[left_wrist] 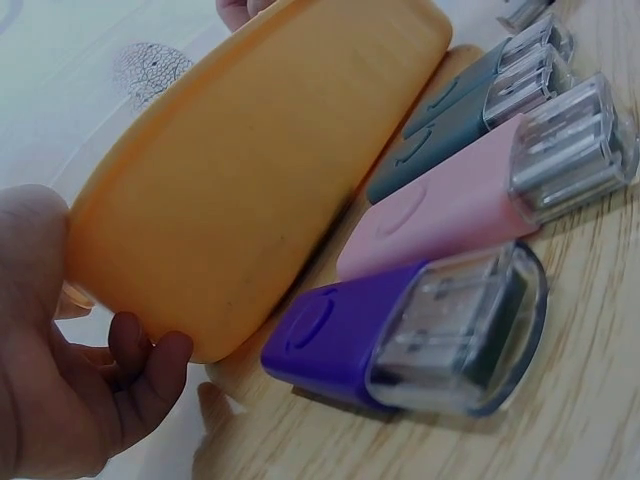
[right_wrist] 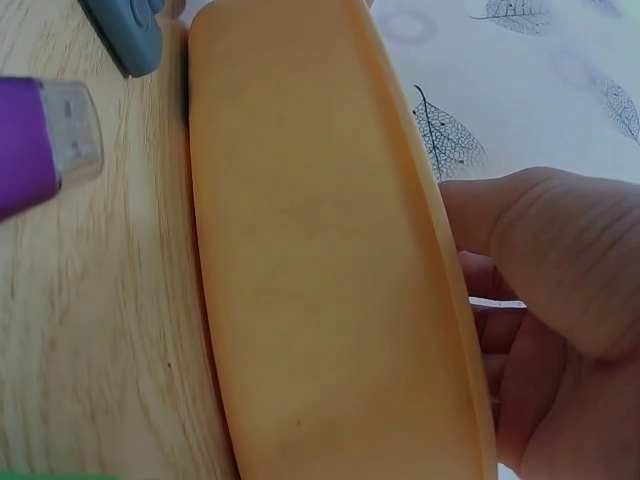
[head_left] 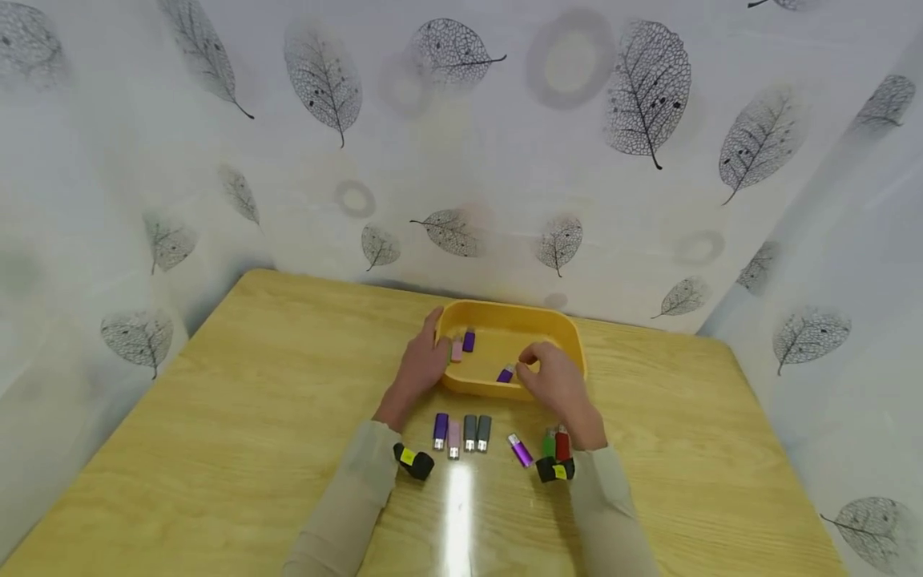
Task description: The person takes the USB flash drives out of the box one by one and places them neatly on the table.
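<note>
My left hand (head_left: 424,359) grips the left end of a yellow plastic tray (head_left: 519,310); its curled fingers show at the tray's outer wall in the left wrist view. Over the tray's right half, my right hand (head_left: 555,383) pinches the clear-capped end of a purple USB stick (head_left: 505,374) with thumb and fingertips. Its fingertips are hidden behind the tray wall (right_wrist: 320,240) in the right wrist view. At the tray's left side lie a pink USB stick (head_left: 457,350), another purple stick (head_left: 469,341) and a partly covered green one (head_left: 450,353).
In front of the tray lie a dark purple stick (head_left: 441,430), a pink stick (head_left: 453,439), two grey sticks (head_left: 470,433) and a bright purple stick (head_left: 520,451). Green (head_left: 550,443) and red (head_left: 562,445) sticks lie beside the right wrist. A leaf-print curtain (head_left: 461,160) hangs behind the table.
</note>
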`<state>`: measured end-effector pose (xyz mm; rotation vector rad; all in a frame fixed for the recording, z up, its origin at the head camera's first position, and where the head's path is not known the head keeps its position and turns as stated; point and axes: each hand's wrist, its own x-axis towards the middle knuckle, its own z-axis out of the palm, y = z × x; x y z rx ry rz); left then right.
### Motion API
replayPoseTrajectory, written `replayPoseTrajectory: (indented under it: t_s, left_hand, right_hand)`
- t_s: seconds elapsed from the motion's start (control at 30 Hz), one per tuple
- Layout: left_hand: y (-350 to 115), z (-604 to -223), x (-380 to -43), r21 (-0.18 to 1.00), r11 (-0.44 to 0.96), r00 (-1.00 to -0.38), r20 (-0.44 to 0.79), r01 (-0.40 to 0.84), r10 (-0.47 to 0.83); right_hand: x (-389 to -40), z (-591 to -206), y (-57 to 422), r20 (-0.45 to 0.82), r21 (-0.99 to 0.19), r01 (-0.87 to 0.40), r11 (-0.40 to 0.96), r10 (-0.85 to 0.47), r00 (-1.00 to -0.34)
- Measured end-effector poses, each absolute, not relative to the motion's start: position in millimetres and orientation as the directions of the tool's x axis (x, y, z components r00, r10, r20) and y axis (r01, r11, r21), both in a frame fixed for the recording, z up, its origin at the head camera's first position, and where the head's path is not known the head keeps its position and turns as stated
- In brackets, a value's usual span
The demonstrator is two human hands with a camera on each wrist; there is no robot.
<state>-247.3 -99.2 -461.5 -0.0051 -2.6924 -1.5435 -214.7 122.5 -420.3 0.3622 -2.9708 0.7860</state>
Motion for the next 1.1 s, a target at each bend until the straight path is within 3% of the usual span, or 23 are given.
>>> replayPoseTrajectory:
  t_s: [1.1]
  left_hand:
    - [-96.6,-460.3,-248.0,0.871,0.490,-1.000,-0.006,-0.019,-0.029]
  right_hand:
    - [-219.7,-424.8,134.3,-0.047,-0.492,-0.130,0.861,-0.176,-0.983]
